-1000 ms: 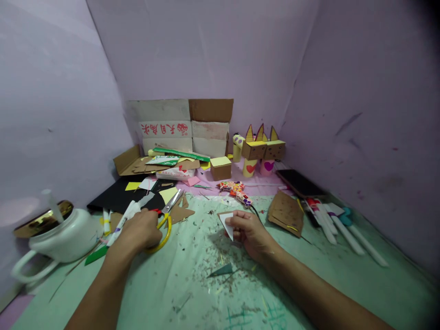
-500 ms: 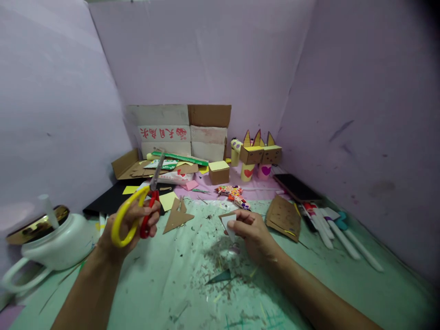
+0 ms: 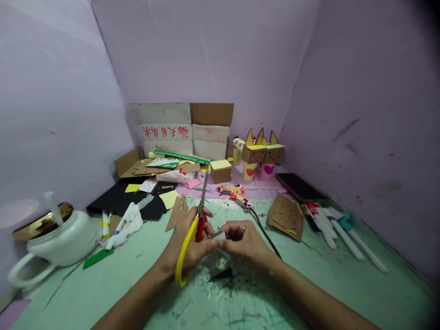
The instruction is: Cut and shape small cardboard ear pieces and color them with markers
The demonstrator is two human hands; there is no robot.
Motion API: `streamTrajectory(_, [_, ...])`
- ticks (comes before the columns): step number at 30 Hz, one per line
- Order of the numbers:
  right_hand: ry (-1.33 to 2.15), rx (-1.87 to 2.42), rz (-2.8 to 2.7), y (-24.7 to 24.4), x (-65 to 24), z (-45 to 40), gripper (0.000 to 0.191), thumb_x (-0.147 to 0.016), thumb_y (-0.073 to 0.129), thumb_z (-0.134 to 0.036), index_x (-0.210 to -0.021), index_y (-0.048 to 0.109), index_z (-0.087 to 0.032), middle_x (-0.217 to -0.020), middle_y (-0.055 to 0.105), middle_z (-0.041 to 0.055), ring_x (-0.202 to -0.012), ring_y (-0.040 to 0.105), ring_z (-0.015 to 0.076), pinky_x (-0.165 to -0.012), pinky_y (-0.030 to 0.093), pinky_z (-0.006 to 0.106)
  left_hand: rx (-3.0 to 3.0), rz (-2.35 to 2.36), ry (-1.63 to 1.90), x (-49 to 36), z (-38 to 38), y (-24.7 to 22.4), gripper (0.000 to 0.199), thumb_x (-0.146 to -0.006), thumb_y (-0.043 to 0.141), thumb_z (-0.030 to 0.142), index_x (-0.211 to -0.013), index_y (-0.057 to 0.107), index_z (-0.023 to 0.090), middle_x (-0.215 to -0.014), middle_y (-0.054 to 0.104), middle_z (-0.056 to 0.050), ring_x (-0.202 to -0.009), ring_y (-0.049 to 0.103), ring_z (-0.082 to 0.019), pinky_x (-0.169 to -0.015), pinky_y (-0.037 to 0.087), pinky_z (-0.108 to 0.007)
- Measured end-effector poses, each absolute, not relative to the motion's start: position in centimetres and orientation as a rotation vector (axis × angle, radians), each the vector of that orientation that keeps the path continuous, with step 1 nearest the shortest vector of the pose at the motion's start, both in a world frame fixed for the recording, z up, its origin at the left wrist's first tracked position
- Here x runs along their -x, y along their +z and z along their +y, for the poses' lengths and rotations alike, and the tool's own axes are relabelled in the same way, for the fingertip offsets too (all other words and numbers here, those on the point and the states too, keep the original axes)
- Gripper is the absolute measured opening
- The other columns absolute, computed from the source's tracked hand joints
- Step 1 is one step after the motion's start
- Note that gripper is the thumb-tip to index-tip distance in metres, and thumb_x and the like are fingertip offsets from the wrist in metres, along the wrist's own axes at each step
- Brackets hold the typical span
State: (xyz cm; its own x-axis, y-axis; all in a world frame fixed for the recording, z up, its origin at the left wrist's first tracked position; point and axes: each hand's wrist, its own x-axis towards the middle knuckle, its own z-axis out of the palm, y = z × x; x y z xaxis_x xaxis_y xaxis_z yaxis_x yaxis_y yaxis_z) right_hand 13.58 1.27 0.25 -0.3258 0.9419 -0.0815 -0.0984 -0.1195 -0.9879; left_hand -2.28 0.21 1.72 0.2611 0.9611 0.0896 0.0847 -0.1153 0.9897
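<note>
Low in the middle, my left hand (image 3: 182,243) is closed around scissors with one yellow and one red handle (image 3: 185,256); their blades point up and away, close together. Its thumb and fingers also meet a small brown cardboard piece with a white face (image 3: 219,236). Pinching the right end of that piece is my right hand (image 3: 245,243). Fingers cover much of it. Beyond my left hand lies a cut cardboard piece (image 3: 174,215). A glue gun with a colourful pattern (image 3: 242,200) rests farther back, its black cord (image 3: 266,233) running behind my right hand. Dark green scrap (image 3: 222,275) lies below.
Box-headed paper figures (image 3: 254,156) stand at the back right beside a small cardboard box (image 3: 221,174). Markers (image 3: 343,233), a phone (image 3: 299,185) and folded cardboard (image 3: 285,217) lie right. A white pot (image 3: 65,238) stands left, near black sheets (image 3: 117,197).
My left hand has moved right and down with the scissors, reaching the cardboard piece in my right hand. The right hand has shifted slightly down, and both hands now touch the piece.
</note>
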Motion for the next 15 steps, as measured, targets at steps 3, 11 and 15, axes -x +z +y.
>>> streamTrajectory(3, [1.549, 1.046, -1.323, -0.01, -13.38, 1.26, 0.015, -0.048, 0.069, -0.02, -0.051, 0.056, -0.014, -0.041, 0.044, -0.0076, -0.041, 0.034, 0.0035, -0.041, 0.025, 0.019, -1.465, 1.056, 1.047, 1.7, 0.02, 1.51, 0.044, -0.062, 0.067, 0.019, -0.099, 0.045, 0.019, -0.067, 0.052, 0.005, -0.051, 0.044, -0.007, -0.046, 0.036, -0.018])
streamTrajectory(11, [1.526, 1.059, -1.284, -0.03, -13.39, 1.31, 0.015, -0.049, 0.069, -0.017, -0.048, 0.053, -0.016, -0.04, 0.045, -0.0073, -0.039, 0.035, 0.0034, -0.04, 0.024, 0.019, -1.401, 1.034, 1.084, 1.75, 0.31, 1.24, 0.046, -0.058, 0.072, 0.023, -0.097, 0.049, 0.02, -0.065, 0.052, 0.004, -0.05, 0.046, -0.008, -0.046, 0.037, -0.02])
streamTrajectory(15, [1.537, 1.069, -1.261, 0.28, -13.45, 1.26, 0.016, -0.047, 0.07, -0.018, -0.048, 0.054, -0.016, -0.039, 0.047, -0.0072, -0.038, 0.036, 0.0034, -0.04, 0.024, 0.019, -1.409, 1.002, 1.086, 1.88, 0.44, 1.15, 0.045, -0.059, 0.071, 0.022, -0.098, 0.048, 0.02, -0.068, 0.053, 0.003, -0.052, 0.047, -0.009, -0.048, 0.038, -0.021])
